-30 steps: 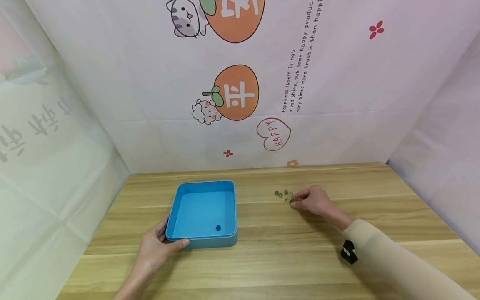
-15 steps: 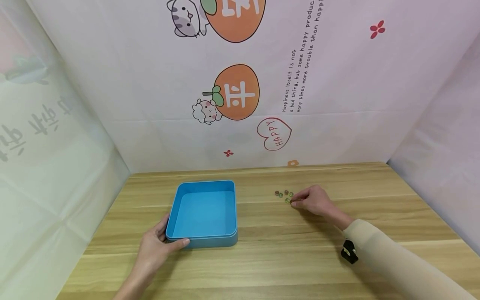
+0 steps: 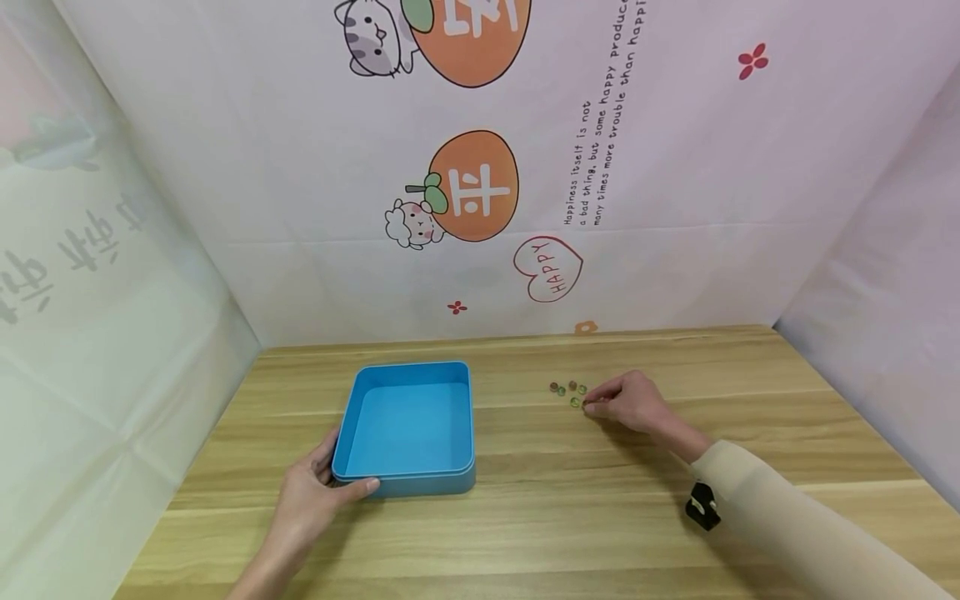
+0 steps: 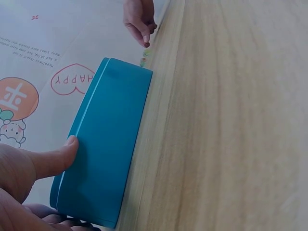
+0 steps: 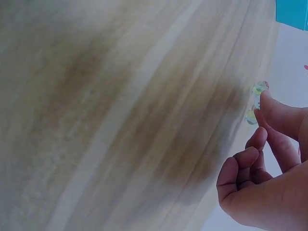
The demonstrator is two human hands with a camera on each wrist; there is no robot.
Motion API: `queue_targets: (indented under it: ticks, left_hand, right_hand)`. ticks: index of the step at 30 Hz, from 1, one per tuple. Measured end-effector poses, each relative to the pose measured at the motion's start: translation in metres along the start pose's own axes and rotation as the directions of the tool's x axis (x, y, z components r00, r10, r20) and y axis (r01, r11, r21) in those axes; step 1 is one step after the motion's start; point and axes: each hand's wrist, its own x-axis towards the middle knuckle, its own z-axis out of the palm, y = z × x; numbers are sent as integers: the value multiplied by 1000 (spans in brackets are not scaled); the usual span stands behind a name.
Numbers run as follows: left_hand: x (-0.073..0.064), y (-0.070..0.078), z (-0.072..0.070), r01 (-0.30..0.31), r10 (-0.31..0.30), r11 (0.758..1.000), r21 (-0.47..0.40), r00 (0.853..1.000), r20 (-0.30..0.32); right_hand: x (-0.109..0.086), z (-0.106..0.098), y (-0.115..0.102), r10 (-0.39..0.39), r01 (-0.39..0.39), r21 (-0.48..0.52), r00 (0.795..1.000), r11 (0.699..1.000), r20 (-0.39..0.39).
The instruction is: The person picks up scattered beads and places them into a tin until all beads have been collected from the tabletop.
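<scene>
At the near left corner of the blue square box (image 3: pixel 408 429), my left hand (image 3: pixel 303 496) grips it, thumb (image 4: pixel 57 160) on the front wall and fingers on the left side. My right hand (image 3: pixel 630 402) pinches a dark red marble (image 4: pixel 147 44) between thumb and fingertip, low at the table, the other fingers curled in. Several glass marbles lie right beside these fingertips: reddish ones (image 3: pixel 553 387) and greenish ones (image 3: pixel 574 402). In the right wrist view, greenish marbles (image 5: pixel 261 87) show just past the thumb, while the pinched marble is hidden.
The wood-grain table (image 3: pixel 517 533) ends at a white printed cloth backdrop (image 3: pixel 637 275), with more cloth (image 3: pixel 112 333) on the left and right. A black object (image 3: pixel 702 507) shows by the right sleeve (image 3: pixel 780 508).
A dark blue marble seen inside the box one second ago is out of sight in the later frames. Both hands have stayed almost still.
</scene>
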Motion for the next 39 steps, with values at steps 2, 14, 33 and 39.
queue_targets:
  ticks: [2, 14, 33, 39]
  left_hand:
    - [0, 0, 0, 2, -2, 1000, 1, 1000, 0]
    - [0, 0, 0, 6, -6, 1000, 0, 1000, 1]
    - [-1, 1, 0, 8, -8, 1000, 3, 1000, -1]
    - [-1, 1, 0, 7, -7, 1000, 3, 1000, -3]
  right_hand:
    - [0, -1, -1, -1, 1, 3, 1000, 1000, 0]
    - [-1, -6, -19, -24, 23, -22, 1000, 999, -17]
    - [2, -5, -51, -70, 70, 4, 998, 998, -6]
    - [6, -3, -58, -69, 69, 58, 998, 996, -4]
